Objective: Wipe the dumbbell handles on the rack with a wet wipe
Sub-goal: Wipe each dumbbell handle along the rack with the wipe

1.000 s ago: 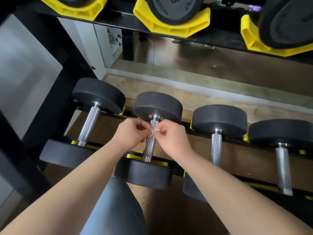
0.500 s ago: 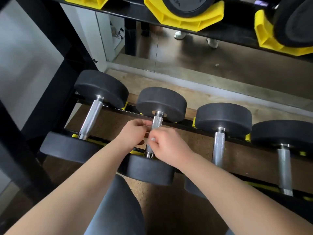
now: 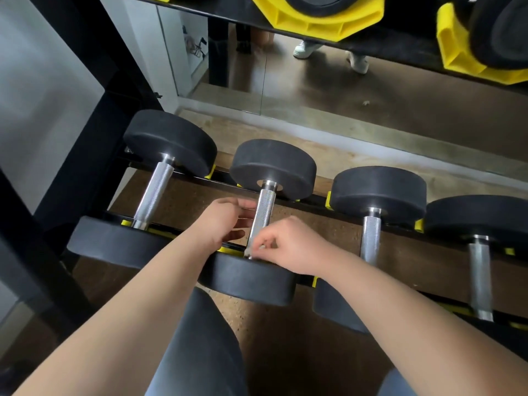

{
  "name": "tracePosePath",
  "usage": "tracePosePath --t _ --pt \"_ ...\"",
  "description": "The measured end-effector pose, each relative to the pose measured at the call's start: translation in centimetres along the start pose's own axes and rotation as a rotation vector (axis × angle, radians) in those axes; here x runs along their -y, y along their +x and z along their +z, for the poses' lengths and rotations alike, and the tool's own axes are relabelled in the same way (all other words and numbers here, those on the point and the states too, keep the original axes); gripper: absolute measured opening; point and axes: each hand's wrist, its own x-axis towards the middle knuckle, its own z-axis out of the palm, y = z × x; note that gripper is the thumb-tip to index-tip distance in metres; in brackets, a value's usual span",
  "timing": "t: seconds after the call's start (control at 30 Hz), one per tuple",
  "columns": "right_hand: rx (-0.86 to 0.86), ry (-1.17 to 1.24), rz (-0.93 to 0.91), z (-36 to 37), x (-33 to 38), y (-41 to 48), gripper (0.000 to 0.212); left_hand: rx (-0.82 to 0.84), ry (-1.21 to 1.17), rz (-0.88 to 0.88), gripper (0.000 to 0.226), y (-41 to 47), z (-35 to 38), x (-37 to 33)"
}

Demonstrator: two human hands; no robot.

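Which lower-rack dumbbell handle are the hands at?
The second handle from the left: left hand beside it, right hand pinching a white wipe at its near end. The other three are untouched.

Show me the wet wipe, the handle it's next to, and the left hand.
wet wipe (image 3: 261, 247): head view, white bit at the fingertips.
handle (image 3: 265, 210): head view, bare knurled middle.
left hand (image 3: 221, 221): head view, back of the hand.

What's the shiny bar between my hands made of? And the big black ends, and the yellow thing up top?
Bar: looks like metal, maybe steel or chrome. It is silvery and shiny, with a fine bumpy grip pattern.
Black ends: probably rubber over something heavy. They are dull and matte, with soft rounded edges.
Yellow holder: seems to be hard plastic. It is bright and smooth, with moulded ribs.
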Motion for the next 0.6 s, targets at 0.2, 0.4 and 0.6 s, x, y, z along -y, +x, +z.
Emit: tracePosePath --t 0.2,0.4,0.6 --pt "-0.559 -0.02 0.283 -1.3 0.0 2.7 0.011 0.011 0.018 0.003 0.042 -0.4 -0.1 -0.2" --pt "-0.203 0.017 0.433 -0.1 2.2 0.2 0.018 0.043 0.051 -0.008 0.039 -0.5 -0.5 0.1" --pt "-0.401 0.107 0.677 0.6 2.4 1.5 0.015 0.051 0.073 -0.019 0.04 -0.5 -0.4 0.1"
